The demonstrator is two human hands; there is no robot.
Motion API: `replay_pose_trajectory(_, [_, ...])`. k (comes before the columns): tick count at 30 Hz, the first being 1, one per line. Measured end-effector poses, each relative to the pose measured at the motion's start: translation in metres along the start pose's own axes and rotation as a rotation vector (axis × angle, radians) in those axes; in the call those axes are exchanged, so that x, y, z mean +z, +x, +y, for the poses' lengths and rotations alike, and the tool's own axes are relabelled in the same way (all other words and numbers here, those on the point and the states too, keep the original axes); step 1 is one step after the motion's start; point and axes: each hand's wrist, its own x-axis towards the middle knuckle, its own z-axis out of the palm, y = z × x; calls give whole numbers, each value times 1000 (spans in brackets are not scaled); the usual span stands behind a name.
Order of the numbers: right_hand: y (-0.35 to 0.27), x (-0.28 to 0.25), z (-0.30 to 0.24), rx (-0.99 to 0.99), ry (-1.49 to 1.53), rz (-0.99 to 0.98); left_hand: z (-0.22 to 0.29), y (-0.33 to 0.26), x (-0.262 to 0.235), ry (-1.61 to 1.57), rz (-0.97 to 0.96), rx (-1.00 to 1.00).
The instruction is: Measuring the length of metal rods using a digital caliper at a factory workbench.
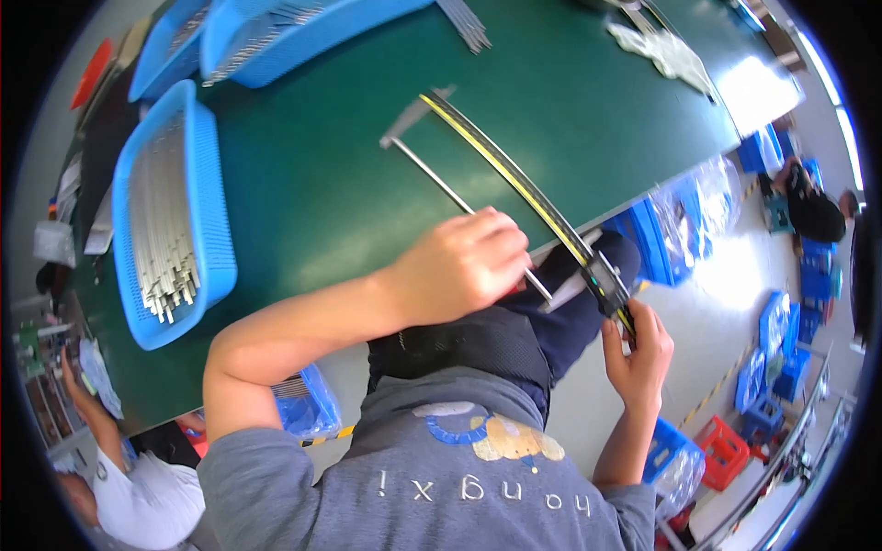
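A long digital caliper (507, 172) with a dark beam and a yellow stripe stretches slantwise over the near edge of the green table. Between its jaws lies a thin metal rod (429, 172), one end at the far jaw and the other by the near jaw. My left hand (464, 262) is closed around the rod's middle, hiding part of it. At the caliper's near end, my right hand (640, 358) pinches the beam just below the slider with its display (604, 283).
On the green table (312, 184), a blue basket (220, 211) of metal rods (161, 216) stands left. More blue baskets (303, 46) and loose rods (466, 26) lie at the back; a white glove (660, 57) is far right. Another person (147, 500) sits lower left.
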Motion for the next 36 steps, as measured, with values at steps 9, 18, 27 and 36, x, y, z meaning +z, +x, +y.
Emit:
replay_pose_trajectory(9, [1,3,-1,-36,-46,-26,-2,1,-8,-19,14,-32])
replay_pose_trajectory(18, [1,6,0,-25,-119,11,-7,-3,-5,2,14,15])
replay_pose_trajectory(27, [0,11,0,-32,-132,14,-7,-2,-12,-22,-45,-23])
replay_pose_trajectory(36, [2,7,-6,-25,-148,-8,-7,-1,-16,-44,-66,-36])
